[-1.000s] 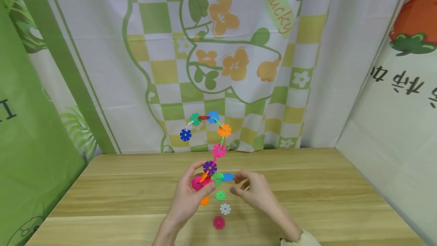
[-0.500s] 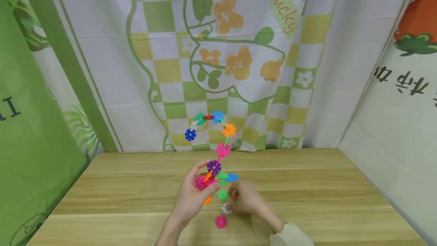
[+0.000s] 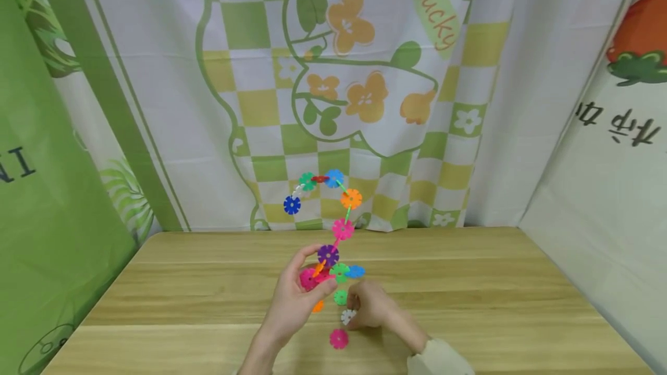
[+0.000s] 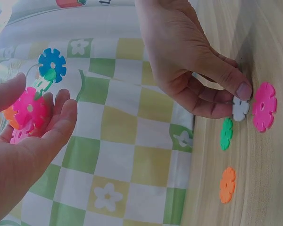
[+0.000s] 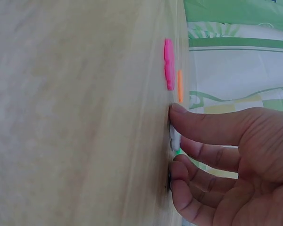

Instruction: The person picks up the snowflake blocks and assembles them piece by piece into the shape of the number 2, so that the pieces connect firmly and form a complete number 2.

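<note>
My left hand holds a built chain of notched plastic interlocking discs by its pink discs. From there the chain rises past a purple disc and curves over to a dark blue disc. A green disc and a blue disc stick out to the right. Down at the table, my right hand pinches a white disc between thumb and fingers. The disc looks slightly tilted in the head view, and the fingers partly cover it.
Loose on the wooden table lie a green disc, an orange disc and a pink disc, all close to the white one. A patterned curtain hangs behind the table's far edge.
My right hand has left the blue disc's side, come down to the table and taken hold of the white disc. The left hand keeps its hold on the chain; the view has shifted slightly.
</note>
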`<state>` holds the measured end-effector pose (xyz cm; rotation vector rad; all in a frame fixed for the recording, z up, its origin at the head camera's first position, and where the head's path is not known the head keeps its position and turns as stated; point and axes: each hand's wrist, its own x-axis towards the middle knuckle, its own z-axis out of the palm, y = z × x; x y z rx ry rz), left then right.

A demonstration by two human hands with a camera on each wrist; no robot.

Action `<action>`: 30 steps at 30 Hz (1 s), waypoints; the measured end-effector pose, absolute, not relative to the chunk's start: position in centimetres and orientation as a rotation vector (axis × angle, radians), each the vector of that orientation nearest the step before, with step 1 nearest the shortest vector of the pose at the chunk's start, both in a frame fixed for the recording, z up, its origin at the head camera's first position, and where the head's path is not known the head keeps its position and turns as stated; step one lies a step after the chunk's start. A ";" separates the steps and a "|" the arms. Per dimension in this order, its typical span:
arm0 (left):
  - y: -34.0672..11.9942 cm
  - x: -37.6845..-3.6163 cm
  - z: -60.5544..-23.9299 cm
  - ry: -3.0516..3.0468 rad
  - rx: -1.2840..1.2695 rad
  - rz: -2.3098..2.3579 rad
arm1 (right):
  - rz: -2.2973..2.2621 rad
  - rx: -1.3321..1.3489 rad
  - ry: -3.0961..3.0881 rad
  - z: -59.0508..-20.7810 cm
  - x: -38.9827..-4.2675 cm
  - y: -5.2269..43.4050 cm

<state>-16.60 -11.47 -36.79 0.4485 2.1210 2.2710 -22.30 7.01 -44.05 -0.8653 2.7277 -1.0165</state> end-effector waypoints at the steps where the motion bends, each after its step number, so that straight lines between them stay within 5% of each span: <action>1: -11.5 -16.6 -36.8 2.126 0.451 2.269 | -1.018 -0.862 2.726 -44.0 -22.3 7.0; 15: -11.3 -16.7 -36.9 2.158 0.429 2.272 | -1.457 -0.746 2.720 -42.9 -21.6 8.9; 30: -11.4 -16.6 -36.9 2.194 0.359 2.293 | -1.956 -0.590 2.637 -37.1 -20.3 11.5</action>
